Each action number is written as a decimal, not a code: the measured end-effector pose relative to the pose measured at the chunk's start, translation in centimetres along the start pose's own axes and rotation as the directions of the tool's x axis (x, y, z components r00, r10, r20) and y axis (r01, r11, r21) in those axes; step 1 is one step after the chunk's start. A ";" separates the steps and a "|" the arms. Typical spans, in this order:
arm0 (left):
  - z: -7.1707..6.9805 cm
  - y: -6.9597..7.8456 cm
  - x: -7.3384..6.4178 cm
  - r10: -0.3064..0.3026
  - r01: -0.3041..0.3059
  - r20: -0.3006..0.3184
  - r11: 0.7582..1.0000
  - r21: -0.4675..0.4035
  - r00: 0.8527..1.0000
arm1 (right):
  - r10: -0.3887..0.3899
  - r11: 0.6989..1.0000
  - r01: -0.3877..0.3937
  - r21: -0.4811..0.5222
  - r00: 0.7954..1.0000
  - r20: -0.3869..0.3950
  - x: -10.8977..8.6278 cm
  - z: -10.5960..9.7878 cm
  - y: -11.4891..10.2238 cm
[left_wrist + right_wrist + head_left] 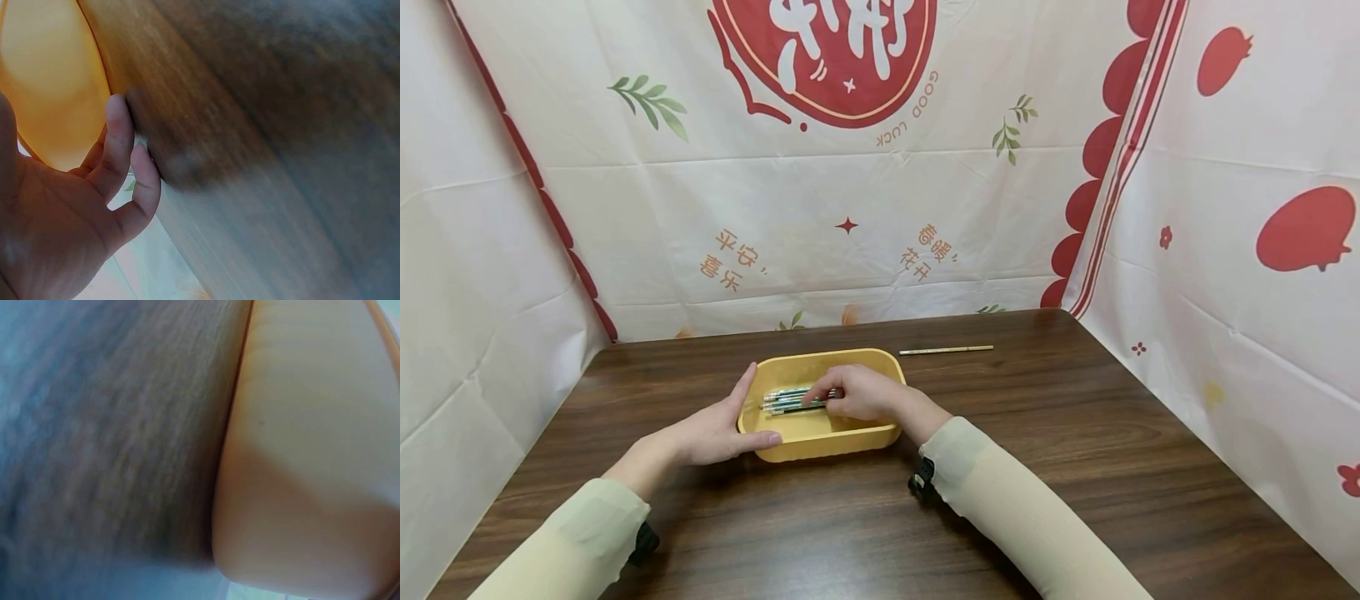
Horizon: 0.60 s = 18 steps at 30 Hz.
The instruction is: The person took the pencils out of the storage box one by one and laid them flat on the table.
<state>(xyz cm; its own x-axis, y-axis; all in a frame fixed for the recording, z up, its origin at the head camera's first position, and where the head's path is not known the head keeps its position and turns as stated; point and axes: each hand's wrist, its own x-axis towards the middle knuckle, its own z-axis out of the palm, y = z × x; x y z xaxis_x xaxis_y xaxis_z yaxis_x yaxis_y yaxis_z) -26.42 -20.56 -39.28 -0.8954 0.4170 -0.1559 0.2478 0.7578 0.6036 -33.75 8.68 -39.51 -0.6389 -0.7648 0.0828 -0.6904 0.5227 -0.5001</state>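
Note:
A yellow plastic bin stands on the table in the head view, with several green-and-silver pencils lying side by side on its floor. My left hand holds the bin's left end, thumb over the near rim and fingers along the side. The left wrist view shows those fingers against the bin's outer wall. Reaching inside over the right part, my right hand has bent fingers pinching at the pencils; its palm hides their right ends. Only the bin's outside fills the right wrist view, without the hand.
One slim pale pencil lies on the dark wood table, behind and right of the bin. White printed cloth hangs along the back and both sides of the table.

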 end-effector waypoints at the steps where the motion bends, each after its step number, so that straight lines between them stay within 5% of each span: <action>1: 0.0 0.0 0.0 0.000 0.000 0.000 1.000 -0.001 1.000 | -0.002 1.000 0.002 -0.007 1.000 -0.002 0.0 0.0 0.0; 18: 0.0 0.0 0.1 0.003 -0.003 -0.004 1.000 -0.008 1.000 | 0.036 0.999 -0.036 0.003 0.997 -0.062 0.1 -0.1 -0.2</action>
<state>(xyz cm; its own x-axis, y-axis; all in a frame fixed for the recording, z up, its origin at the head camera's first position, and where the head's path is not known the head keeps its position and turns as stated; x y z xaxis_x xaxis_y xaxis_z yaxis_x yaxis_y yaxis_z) -26.48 -20.55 -39.35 -0.8964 0.4168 -0.1509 0.2471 0.7525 0.6105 -33.67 8.56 -39.26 -0.6833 -0.7205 0.1182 -0.6661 0.5489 -0.5050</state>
